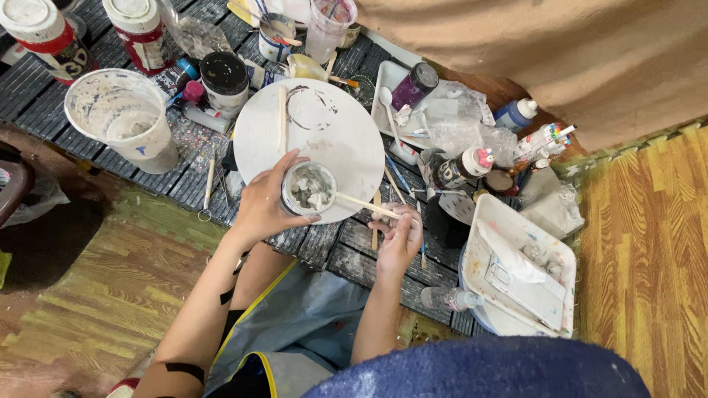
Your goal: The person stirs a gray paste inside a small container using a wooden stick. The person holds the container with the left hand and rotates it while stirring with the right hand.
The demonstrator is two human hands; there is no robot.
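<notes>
Gripping small cup [308,189] of lumpy white paste, left hand [263,203], right hand [399,239] pinching wooden stick [366,206]

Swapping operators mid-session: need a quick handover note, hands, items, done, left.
Left hand grips a small clear cup holding lumpy white-grey paste, over the edge of a round white board.
Right hand holds a wooden stick, its tip in the cup.
A second stick lies on the board; large white bucket sits to the left.
Done: paste is in the cup, stick in.
Left: the paste is not yet smooth, lumps show.
</notes>
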